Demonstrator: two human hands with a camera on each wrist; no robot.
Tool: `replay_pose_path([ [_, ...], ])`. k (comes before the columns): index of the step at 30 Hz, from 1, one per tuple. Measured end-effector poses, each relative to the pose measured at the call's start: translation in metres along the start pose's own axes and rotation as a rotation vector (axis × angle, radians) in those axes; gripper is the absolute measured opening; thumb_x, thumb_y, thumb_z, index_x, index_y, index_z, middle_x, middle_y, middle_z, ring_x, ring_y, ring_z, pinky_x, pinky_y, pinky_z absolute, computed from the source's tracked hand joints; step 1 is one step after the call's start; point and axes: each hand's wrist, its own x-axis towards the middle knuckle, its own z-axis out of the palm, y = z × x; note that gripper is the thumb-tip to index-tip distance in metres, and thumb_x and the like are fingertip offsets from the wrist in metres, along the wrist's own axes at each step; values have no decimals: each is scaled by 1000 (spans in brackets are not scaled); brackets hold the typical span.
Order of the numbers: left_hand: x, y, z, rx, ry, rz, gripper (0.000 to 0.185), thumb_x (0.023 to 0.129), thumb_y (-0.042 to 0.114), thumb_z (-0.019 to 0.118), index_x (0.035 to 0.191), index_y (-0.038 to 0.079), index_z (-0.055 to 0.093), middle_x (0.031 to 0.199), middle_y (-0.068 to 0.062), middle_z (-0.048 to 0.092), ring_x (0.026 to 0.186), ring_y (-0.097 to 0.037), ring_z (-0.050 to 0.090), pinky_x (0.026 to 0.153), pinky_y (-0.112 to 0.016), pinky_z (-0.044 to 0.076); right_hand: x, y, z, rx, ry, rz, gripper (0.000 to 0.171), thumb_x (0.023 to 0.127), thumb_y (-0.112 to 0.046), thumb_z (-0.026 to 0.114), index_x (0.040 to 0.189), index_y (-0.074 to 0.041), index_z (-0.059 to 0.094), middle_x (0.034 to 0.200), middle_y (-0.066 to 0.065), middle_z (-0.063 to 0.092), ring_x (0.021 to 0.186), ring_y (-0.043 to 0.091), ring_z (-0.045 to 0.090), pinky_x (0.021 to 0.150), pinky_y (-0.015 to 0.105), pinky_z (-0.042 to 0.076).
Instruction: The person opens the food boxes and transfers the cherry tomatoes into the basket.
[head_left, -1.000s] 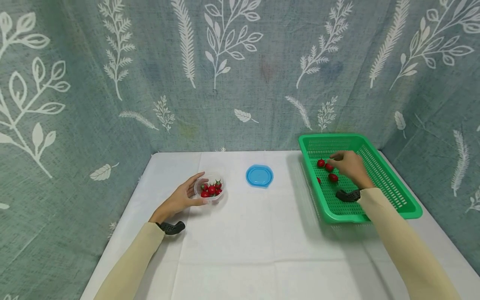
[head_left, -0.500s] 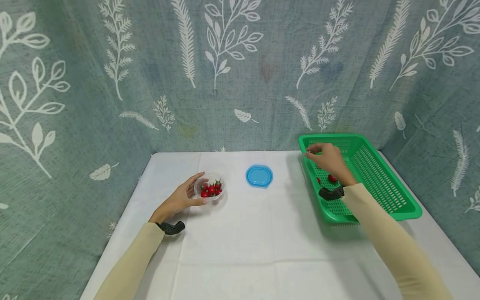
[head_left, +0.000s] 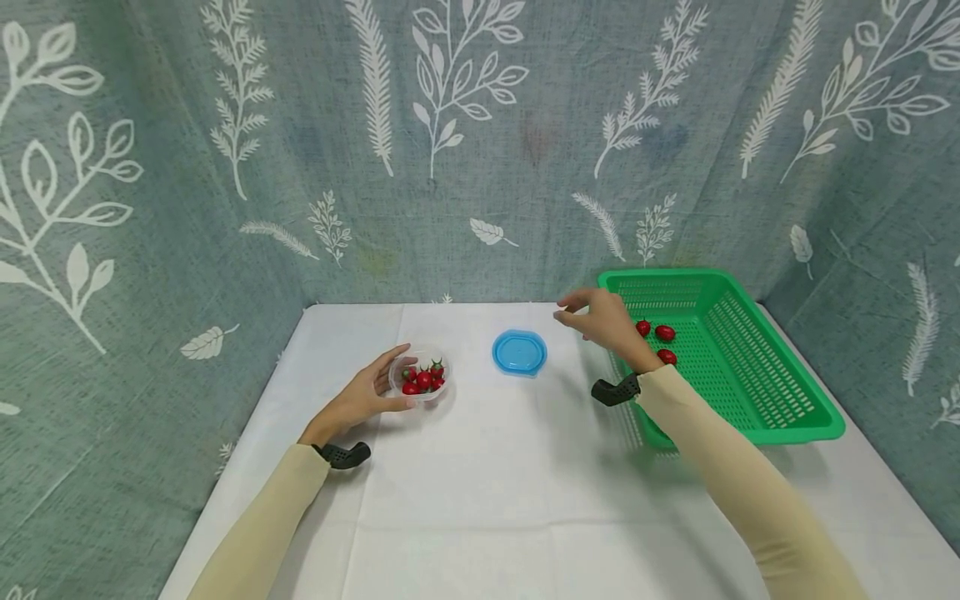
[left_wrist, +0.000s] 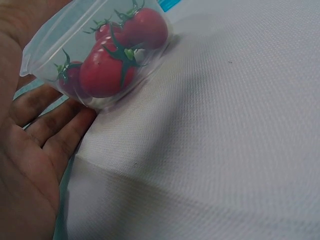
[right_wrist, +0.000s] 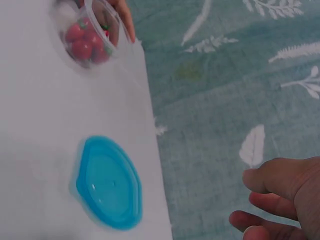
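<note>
My left hand (head_left: 360, 396) holds a clear plastic tub (head_left: 447, 367) on the table, thumb on the near side and fingers round the back. Several cherry tomatoes (head_left: 423, 380) with green stems lie in it; the left wrist view shows these tomatoes (left_wrist: 107, 72) through the wall. My right hand (head_left: 606, 323) is in the air just left of the green basket (head_left: 757, 436), thumb and index bent towards each other. A trace of red shows under those fingers, a cherry tomato mostly hidden by them. More tomatoes (head_left: 666, 357) lie in the basket.
A blue lid (head_left: 519, 352) lies on the white tablecloth (head_left: 465, 492) between the tub and the basket. In the right wrist view the lid (right_wrist: 110, 182) is left of my fingers. A patterned grey-green curtain (head_left: 480, 150) stands along the back and sides.
My right hand has lifted out of the basket and moved left past its rim, uncovering tomatoes inside. The left hand and the tub have stayed in place.
</note>
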Motion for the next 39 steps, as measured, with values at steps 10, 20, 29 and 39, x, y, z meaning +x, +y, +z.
replay_pose_path([
  [10, -1, 2, 0, -4, -5, 6, 105, 84, 32, 89, 166, 29, 22, 169, -5, 20, 155, -31, 19, 124, -54, 24, 8, -27, 35, 44, -74, -37, 29, 98, -28, 73, 120, -9, 74, 111, 9, 75, 72, 20, 68, 63, 34, 61],
  [20, -1, -1, 0, 1, 0, -5, 106, 83, 34, 89, 166, 28, 23, 170, -5, 18, 156, -32, 17, 124, -56, 22, 14, -46, 70, 41, -124, -66, 28, 97, -29, 74, 119, -12, 75, 108, 5, 74, 68, 22, 68, 59, 31, 60],
  [29, -3, 2, 1, 9, 14, -17, 106, 83, 35, 89, 165, 29, 23, 170, 0, 18, 156, -33, 17, 124, -56, 23, 16, -60, 103, 32, -169, -107, 27, 96, -31, 75, 118, -14, 75, 107, 1, 75, 82, 30, 72, 68, 31, 60],
  [39, 0, 0, 3, 9, 22, -21, 107, 83, 35, 89, 165, 29, 23, 164, 0, 32, 154, -29, 24, 124, -53, 25, 15, -74, 140, 86, -275, -133, 30, 97, -27, 74, 120, -8, 74, 113, 6, 75, 66, 31, 71, 54, 29, 58],
])
